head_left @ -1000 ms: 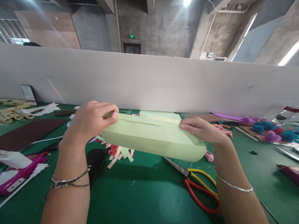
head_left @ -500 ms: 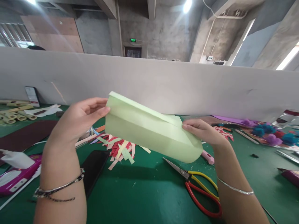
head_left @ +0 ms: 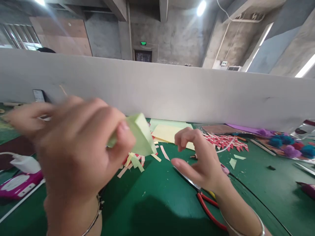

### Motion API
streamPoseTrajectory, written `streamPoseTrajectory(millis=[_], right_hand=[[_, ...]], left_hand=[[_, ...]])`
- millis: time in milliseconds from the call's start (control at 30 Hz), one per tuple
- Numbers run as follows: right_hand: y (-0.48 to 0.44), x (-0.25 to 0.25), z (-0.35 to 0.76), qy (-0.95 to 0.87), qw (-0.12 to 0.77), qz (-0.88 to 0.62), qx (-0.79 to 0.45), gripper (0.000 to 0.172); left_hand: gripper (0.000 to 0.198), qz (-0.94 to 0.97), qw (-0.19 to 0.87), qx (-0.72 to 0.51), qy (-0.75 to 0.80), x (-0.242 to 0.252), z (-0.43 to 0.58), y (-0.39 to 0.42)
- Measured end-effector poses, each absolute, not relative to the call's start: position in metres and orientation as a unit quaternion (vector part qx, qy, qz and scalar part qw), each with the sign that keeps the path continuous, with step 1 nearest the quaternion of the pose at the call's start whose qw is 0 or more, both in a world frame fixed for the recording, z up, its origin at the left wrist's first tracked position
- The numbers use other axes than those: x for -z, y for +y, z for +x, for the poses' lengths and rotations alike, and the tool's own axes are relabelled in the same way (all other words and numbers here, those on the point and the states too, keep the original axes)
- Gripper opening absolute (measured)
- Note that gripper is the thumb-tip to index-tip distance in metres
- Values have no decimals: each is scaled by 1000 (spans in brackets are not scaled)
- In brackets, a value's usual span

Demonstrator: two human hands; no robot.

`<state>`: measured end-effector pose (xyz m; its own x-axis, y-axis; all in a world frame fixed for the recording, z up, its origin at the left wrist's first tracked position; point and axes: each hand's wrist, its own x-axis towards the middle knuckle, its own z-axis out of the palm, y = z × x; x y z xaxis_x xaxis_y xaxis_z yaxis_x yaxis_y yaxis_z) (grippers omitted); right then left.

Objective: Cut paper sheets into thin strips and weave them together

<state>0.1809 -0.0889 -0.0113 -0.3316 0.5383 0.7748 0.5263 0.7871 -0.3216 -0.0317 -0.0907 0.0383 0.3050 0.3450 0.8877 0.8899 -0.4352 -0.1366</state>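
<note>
My left hand (head_left: 86,144), close to the camera and blurred, is closed on a folded sheet of light green paper (head_left: 142,134); most of the sheet is hidden behind the hand. To the right, my right hand (head_left: 200,157) holds nothing, its thumb and curled fingers apart, above the scissors (head_left: 209,209) with red and yellow handles. Beyond it lie yellow paper sheets (head_left: 163,132) and a woven red and pink paper piece (head_left: 226,142). Cut paper strips (head_left: 134,162) are heaped under the green paper.
A white partition (head_left: 157,91) stands behind the green table (head_left: 157,200). Pom-poms (head_left: 291,150) and a jar (head_left: 305,129) are at the right. A magenta device (head_left: 22,185) with a white cable sits at the left, and a phone (head_left: 39,95) leans on the partition.
My right hand has let go of the green paper and stands open beside it. My left hand has turned and come nearer the camera with the paper, uncovering the yellow sheets and woven piece.
</note>
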Motion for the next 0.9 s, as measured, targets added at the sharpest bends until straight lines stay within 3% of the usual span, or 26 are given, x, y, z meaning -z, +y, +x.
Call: streamPoseTrajectory(millis=[100,400,500,667,900], right_hand=[[-105,8,171,-803,500,-324,-13,24],[-106,6,170,-765,518,-374,77,14],[-105,6,171,-765,528,-342,137,21],[-104,5,171,-773,480,-378,172,16],[-111,3,171,-755,529,-340,184,13]], left_hand=[[19,-794,348,383,-318,-35,-18,-93],[27,-904,125,329,-243,-29,5,-83],[29,-901,93,337,-258,-30,5,-83],[27,-872,166,369,-274,-32,7,-88],[22,-855,270,374,-236,-28,11,-98]])
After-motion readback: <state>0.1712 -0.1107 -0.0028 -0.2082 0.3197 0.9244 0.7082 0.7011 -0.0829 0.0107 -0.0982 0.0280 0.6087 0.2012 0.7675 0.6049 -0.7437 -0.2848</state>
